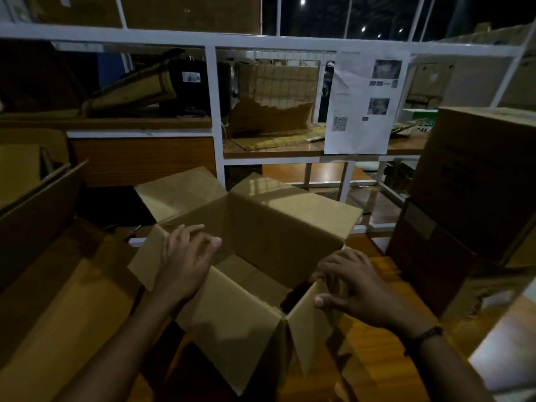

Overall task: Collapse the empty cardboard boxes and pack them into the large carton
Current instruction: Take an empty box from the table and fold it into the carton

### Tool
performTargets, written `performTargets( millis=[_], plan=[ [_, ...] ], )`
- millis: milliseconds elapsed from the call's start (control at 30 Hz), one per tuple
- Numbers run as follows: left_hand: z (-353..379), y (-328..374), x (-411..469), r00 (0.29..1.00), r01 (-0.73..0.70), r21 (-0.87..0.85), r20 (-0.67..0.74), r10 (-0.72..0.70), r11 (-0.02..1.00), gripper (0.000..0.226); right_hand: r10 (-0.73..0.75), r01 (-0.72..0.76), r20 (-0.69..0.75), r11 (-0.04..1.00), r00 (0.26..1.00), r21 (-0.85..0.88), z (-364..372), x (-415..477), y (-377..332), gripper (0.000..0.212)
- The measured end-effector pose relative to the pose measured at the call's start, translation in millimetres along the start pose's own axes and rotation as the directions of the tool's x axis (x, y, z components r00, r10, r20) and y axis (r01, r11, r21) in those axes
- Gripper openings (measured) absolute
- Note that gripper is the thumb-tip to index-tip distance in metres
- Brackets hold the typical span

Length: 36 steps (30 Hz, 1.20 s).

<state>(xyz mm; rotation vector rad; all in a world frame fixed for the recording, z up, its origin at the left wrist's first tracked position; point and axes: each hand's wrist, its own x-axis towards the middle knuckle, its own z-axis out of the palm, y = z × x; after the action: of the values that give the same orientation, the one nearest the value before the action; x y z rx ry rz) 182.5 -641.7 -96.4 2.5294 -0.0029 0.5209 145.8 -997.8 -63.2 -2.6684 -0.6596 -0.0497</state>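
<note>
Over the wooden floor [377, 358], the left hand [185, 262] lies with loosely spread fingers on the left flap of an open cardboard box [284, 227], while the right hand [352, 288] grips the right flap, fingers curled over its edge and thumb on its near face. The box stands upright between a larger open carton [43, 285] at the left and stacked cartons [478, 184] at the right, white shelving [216, 111] behind.

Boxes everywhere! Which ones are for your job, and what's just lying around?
Job: open box; left hand resting on its flap; right hand pinching its side; probably the big carton at left.
Lying about: stacked boxes; printed sheet; black bag.
</note>
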Motion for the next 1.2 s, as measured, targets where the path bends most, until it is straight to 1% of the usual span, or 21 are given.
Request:
performTargets(
  millis=[67,167,200,267,367,433,500,567,633,700,733,800,867,900,967,1067,1200],
  plan=[
    [4,27,-23,0.997,-0.068,-0.017,0.032,0.068,0.998,0.073,-0.028,0.025,-0.059,0.998,0.998,-0.054,0,-3,-7,0.031],
    [7,54,-57,0.975,-0.185,-0.054,0.116,0.19,0.981,0.081,-0.048,0.042,-0.068,0.995,0.997,-0.086,3,-6,-17,0.036],
    [7,59,-66,0.965,-0.218,-0.055,0.134,0.224,0.974,0.08,-0.07,0.062,-0.079,0.994,0.994,-0.094,6,-8,-19,0.038],
    [4,64,-83,0.949,-0.264,-0.074,0.159,0.272,0.962,0.068,-0.111,0.1,-0.101,0.989,0.989,-0.106,11,-11,-25,0.043],
    [-8,61,-99,0.916,-0.337,-0.135,0.184,0.357,0.932,0.041,-0.145,0.135,-0.099,0.986,0.985,-0.095,18,-15,-36,0.05],
    [-15,52,-103,0.896,-0.362,-0.164,0.21,0.391,0.918,0.037,-0.156,0.15,-0.103,0.987,0.982,-0.058,26,-19,-49,0.059],
    [-23,43,-102,0.892,-0.351,-0.199,0.227,0.391,0.915,0.035,-0.152,0.147,-0.127,0.988,0.98,-0.045,37,-24,-63,0.056],
    [-30,36,-100,0.883,-0.354,-0.209,0.247,0.399,0.912,0.033,-0.144,0.13,-0.175,0.988,0.974,-0.086,49,-27,-76,0.048],
    [-34,32,-100,0.869,-0.385,-0.17,0.265,0.418,0.907,0.035,-0.126,0.098,-0.234,0.987,0.964,-0.126,56,-27,-86,0.042],
    [-33,31,-100,0.87,-0.397,-0.145,0.256,0.422,0.906,0.037,-0.113,0.077,-0.263,0.987,0.958,-0.143,58,-25,-93,0.036],
    [-33,31,-101,0.874,-0.389,-0.157,0.248,0.417,0.908,0.037,-0.125,0.088,-0.25,0.984,0.96,-0.155,58,-24,-92,0.034],
    [-31,30,-103,0.885,-0.365,-0.196,0.23,0.404,0.91,0.036,-0.187,0.16,-0.155,0.973,0.97,-0.168,55,-24,-89,0.031],
    [-30,29,-104,0.895,-0.355,-0.204,0.208,0.395,0.912,0.032,-0.231,0.222,-0.054,0.965,0.971,-0.137,46,-25,-84,0.035],
    [-29,29,-105,0.897,-0.354,-0.2,0.202,0.392,0.913,0.03,-0.234,0.23,-0.017,0.965,0.972,-0.124,42,-25,-81,0.039],
    [-27,27,-104,0.899,-0.355,-0.2,0.195,0.392,0.913,0.028,-0.23,0.226,-0.013,0.965,0.973,-0.136,40,-25,-79,0.043],
    [-27,25,-102,0.897,-0.352,-0.212,0.203,0.394,0.912,0.026,-0.213,0.203,-0.056,0.969,0.975,-0.139,44,-23,-85,0.038],
    [-38,21,-97,0.887,-0.297,-0.221,0.296,0.354,0.929,0.029,-0.179,0.178,0.008,0.975,0.984,-0.132,35,-23,-85,0.035]
  ],
)
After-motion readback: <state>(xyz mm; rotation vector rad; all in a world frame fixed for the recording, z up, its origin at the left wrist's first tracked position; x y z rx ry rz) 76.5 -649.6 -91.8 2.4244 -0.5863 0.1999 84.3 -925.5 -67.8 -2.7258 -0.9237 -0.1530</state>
